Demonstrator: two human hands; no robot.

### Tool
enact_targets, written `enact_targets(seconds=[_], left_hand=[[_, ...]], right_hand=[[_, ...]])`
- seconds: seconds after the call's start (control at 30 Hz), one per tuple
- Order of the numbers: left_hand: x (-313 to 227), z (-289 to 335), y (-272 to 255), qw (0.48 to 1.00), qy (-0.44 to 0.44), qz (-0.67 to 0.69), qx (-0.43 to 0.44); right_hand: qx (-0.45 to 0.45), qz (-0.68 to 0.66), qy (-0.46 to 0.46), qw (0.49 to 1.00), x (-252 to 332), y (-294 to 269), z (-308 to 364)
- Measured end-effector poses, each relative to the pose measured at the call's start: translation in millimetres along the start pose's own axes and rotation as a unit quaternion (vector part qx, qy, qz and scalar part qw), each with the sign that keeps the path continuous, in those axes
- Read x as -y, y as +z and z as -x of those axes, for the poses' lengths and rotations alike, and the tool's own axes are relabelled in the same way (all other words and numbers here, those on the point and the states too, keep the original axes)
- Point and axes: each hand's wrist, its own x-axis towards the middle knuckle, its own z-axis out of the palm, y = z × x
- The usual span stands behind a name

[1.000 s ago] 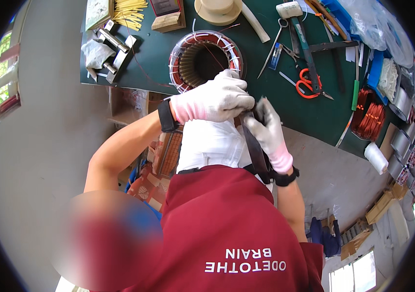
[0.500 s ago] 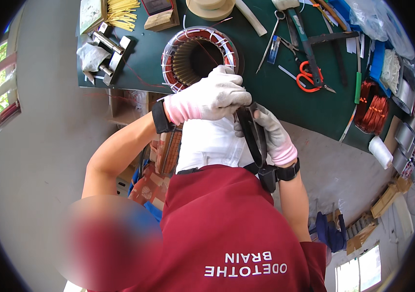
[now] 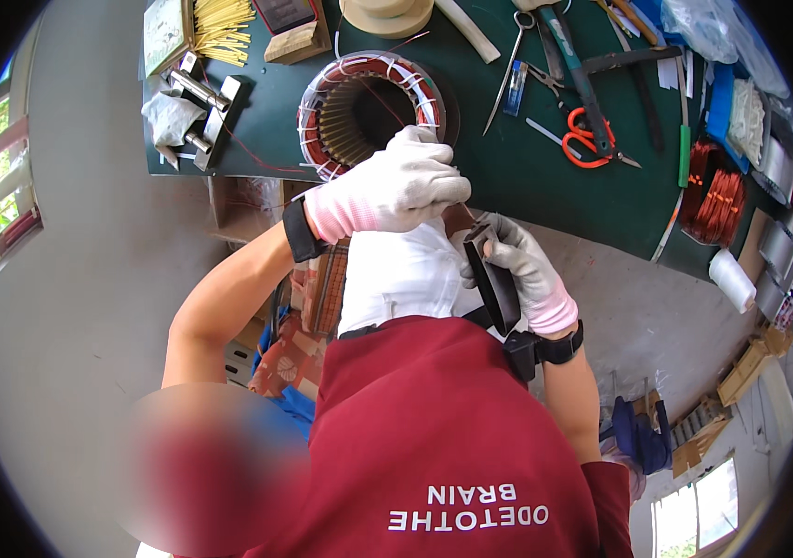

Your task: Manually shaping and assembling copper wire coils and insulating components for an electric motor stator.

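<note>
My left hand (image 3: pixel 395 183), in a whitish glove with a pink cuff, is closed beside the near rim of a motor stator (image 3: pixel 311 149). The stator's red windings are bound with white cord. A thin red wire (image 3: pixel 385 100) crosses the bore and meets my left fingers, which seem to pinch it; their tips are partly hidden. My right hand (image 3: pixel 525 270), gloved alike, is wrapped round a flat black tool (image 3: pixel 499 293) held slanting over my lap. What looks like a fine strand runs between the two hands. I cannot make out the tool's exact kind.
On the green table (image 3: pixel 545 195) lie orange-handled scissors (image 3: pixel 585 139), a hammer (image 3: pixel 585 88), tweezers (image 3: pixel 506 74) and yellow sleeves (image 3: pixel 222 33). A metal fixture (image 3: pixel 215 126) stands at left. Copper wire coils (image 3: pixel 720 206) and a white thread spool (image 3: pixel 732 280) are at right.
My right hand has moved slightly right and down, away from my left, and the black tool has turned to show its broad face. My left hand stays closed near the stator.
</note>
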Motion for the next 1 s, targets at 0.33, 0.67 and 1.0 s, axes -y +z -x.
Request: enact_targets(seconds=[0.33,0.67,1.0], left_hand=[[0.2,-0.1,-3.1,1.0,-0.005,-0.016,-0.002],[-3.2,-5.9,-5.9,1.0,0.004,-0.015,0.004],[-2.4,-4.9,-4.7,1.0,-0.01,-0.014,0.007]], right_hand=[[-0.023,0.111,-0.07,0.991,12.2,5.4,-5.6],[-0.185,0.61,-0.431,0.639,-4.3,22.0,-24.0],[-0.187,0.592,-0.391,0.68,-2.2,26.9,-21.1]])
